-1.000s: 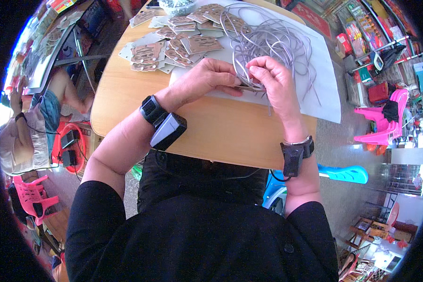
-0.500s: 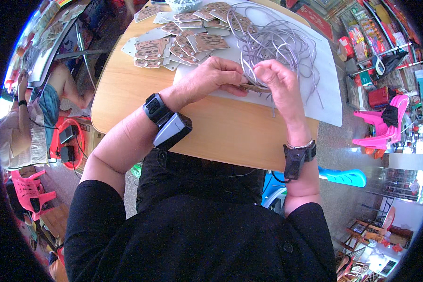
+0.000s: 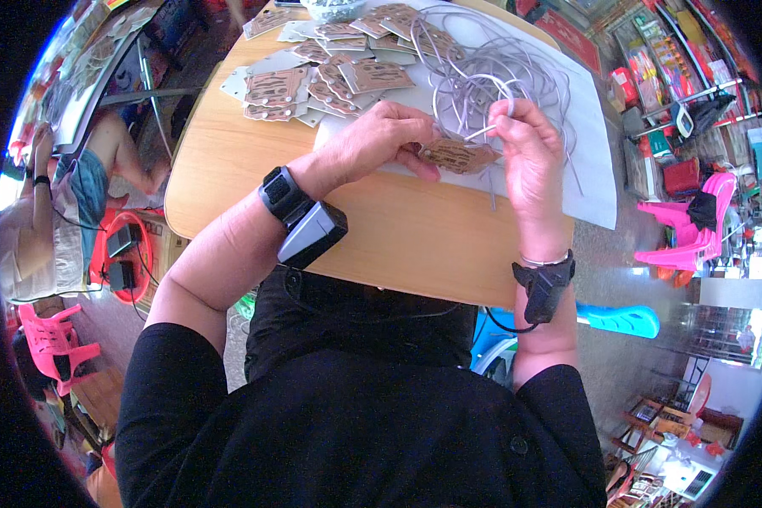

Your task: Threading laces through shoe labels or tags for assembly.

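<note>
My left hand (image 3: 379, 142) pinches a brown cardboard tag (image 3: 459, 156) and holds it just above the wooden table (image 3: 229, 161). My right hand (image 3: 529, 152) grips a thin grey string (image 3: 481, 132) whose end points at the tag's top edge. Both hands hover over a white sheet (image 3: 588, 144) spread on the table. A tangled bundle of grey strings (image 3: 483, 68) lies on that sheet just beyond my fingers. Each wrist carries a black strap with a small device.
A pile of brown and grey cardboard tags (image 3: 330, 72) covers the table's far left part. A seated person (image 3: 51, 203) is at the left, next to a red stool (image 3: 123, 254). Pink plastic chairs (image 3: 686, 229) stand at the right, a blue one (image 3: 610, 317) below the table edge.
The view has tipped so the table sits lower in the picture. My right hand has lifted the string end up to the tag; my left hand keeps its hold on the tag.
</note>
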A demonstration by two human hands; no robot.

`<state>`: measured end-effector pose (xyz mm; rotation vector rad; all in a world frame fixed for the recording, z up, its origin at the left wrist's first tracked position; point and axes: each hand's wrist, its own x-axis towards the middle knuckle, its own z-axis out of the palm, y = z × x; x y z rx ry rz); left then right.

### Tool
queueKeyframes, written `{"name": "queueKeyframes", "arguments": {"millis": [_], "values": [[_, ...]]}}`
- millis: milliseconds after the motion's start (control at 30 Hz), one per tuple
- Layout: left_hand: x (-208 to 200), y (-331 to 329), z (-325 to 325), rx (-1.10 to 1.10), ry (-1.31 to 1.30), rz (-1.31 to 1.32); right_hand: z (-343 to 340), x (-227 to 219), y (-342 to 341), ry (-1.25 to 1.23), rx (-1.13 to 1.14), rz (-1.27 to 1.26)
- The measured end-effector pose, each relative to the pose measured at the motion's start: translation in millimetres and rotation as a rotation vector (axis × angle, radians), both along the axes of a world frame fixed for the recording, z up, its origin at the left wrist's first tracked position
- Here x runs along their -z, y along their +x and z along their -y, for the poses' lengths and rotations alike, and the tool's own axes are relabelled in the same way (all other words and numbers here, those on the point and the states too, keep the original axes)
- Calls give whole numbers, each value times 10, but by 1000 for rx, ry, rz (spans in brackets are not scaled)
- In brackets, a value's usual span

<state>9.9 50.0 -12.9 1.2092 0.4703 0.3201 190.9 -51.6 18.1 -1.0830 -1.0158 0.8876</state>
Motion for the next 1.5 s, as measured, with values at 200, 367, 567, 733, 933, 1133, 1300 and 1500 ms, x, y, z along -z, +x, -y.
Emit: {"name": "queueKeyframes", "arguments": {"millis": [200,367,567,733,933,1133,1300,1500], "values": [[12,-10,-29,-9,-20,-25,59,-146,347,315,-80,-272],[132,37,-35,-185,145,99,139,-249,743,496,61,-372],[-90,-14,18,-298,540,-228,120,-298,631,510,31,-375],[4,6,7,-375,354,-25,154,-217,291,114,-91,-53],[43,8,-42,-406,-84,140,78,58,-291,-217,-32,506],[66,19,-50,-353,-142,216,32,90,-371,-248,32,645],[96,49,-44,-377,-159,204,25,112,-347,-241,20,636],[96,51,-28,-368,-132,183,16,107,-345,-251,23,627]]}}
